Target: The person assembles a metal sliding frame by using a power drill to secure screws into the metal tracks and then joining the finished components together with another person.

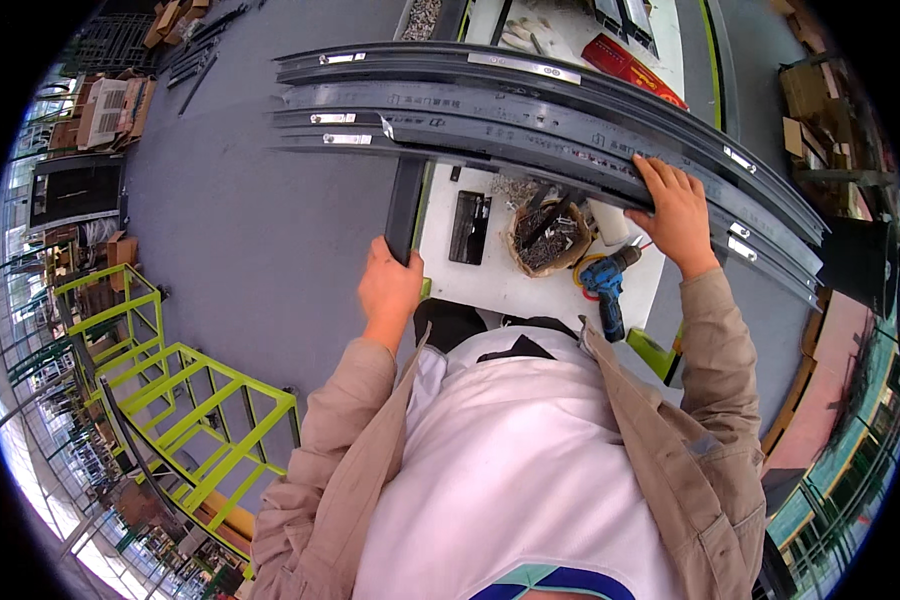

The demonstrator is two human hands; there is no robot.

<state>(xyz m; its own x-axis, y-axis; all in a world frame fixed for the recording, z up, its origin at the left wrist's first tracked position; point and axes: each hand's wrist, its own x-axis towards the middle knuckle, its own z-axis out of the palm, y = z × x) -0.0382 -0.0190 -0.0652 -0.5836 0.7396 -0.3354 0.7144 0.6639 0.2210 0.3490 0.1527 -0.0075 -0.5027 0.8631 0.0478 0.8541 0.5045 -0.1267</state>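
Observation:
Several long dark grey metal profiles lie side by side across the white worktable, overhanging it on both sides. Small bright metal fittings sit on them near the ends. My right hand is closed over the nearest profile, right of the middle, fingers on top and thumb on the near edge. My left hand is wrapped round the near end of a dark rail running along the table's left side. Below the profiles are an open bag of screws, a blue cordless drill and a black rectangular case.
A red box and pale gloves lie on the table's far part, beyond the profiles. Lime-green metal frames stand on the floor at lower left. Cardboard boxes are stacked at right, and dark bars lie on the floor at far left.

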